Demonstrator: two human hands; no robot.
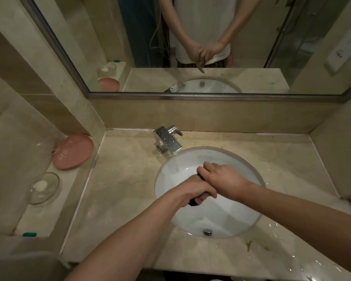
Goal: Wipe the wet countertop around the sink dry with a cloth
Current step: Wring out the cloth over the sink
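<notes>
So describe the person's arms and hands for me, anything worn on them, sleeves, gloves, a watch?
Both forearms are bare as far as the view shows: no sleeve reaches them. The left hand and right hand wear no gloves, and no watch, bracelet or ring can be seen. In the mirror the person wears a light-coloured top, its sleeves ending above the part of the arms reflected there.

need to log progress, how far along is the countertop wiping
Done: nothing clearly; the countertop left of the sink looks mostly dry. In hand: both the left hand and right hand grip a dark twisted cloth over the basin, apparently wringing it. Left: water still pools at the front right.
</notes>
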